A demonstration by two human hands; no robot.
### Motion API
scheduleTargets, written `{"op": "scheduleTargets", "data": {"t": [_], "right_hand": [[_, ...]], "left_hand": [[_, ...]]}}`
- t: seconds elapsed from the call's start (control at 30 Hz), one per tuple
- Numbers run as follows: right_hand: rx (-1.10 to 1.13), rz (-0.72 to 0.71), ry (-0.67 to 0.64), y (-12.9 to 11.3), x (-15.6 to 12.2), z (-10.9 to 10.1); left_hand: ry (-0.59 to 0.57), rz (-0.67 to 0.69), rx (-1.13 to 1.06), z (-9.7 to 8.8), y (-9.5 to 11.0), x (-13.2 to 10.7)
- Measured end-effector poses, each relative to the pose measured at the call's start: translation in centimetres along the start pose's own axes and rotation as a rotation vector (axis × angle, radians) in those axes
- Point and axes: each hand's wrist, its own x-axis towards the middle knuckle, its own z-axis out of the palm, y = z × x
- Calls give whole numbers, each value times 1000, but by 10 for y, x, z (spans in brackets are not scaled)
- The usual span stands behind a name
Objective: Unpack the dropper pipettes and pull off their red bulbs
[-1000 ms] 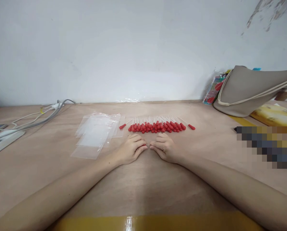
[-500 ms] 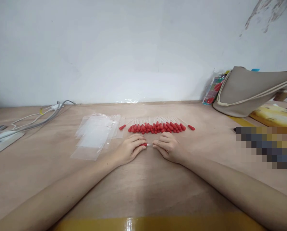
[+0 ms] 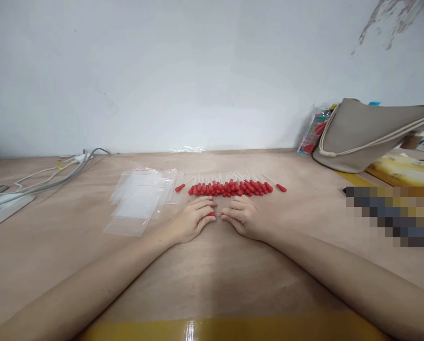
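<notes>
Close together at the middle of the table, my two hands hold one dropper with a red rubber bulb and a thin clear tube. My left hand [image 3: 197, 219] pinches the red bulb [image 3: 212, 214], most of it hidden by the fingers. Across a narrow gap, my right hand [image 3: 243, 216] grips the clear tube, of which a short piece shows. Just beyond the hands lies a row of red-bulbed droppers [image 3: 229, 188], tubes pointing to the wall. Single droppers lie at its left end [image 3: 180, 188] and right end [image 3: 281, 188].
Clear plastic bags [image 3: 137, 199] lie overlapping left of the row. Cables [image 3: 75, 171] and a white-edged object [image 3: 9, 213] are at far left. A grey-beige bag [image 3: 361, 135], a colourful package [image 3: 313, 132] and a yellow packet [image 3: 403, 171] stand at right. Yellow tape [image 3: 144, 330] runs along the near edge.
My right hand has moved slightly left toward my left hand, so less of the clear tube shows between them. The row of droppers and the bags stay put.
</notes>
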Motion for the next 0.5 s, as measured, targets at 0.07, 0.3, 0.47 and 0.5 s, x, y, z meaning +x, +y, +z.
{"op": "scheduleTargets", "data": {"t": [0.07,0.3,0.47,0.5], "right_hand": [[51,-5,-1,1,-1,0],[126,21,35,-3,-2,-1],[107,15,43,-4,-3,-11],[109,30,50,-2,-4,-13]], "left_hand": [[-16,-9,5,-1,0,-1],[-6,-44,-13,0,1,-3],[33,-29,-33,-5,0,-6],[41,-52,-31,-7,-1,-8]]}}
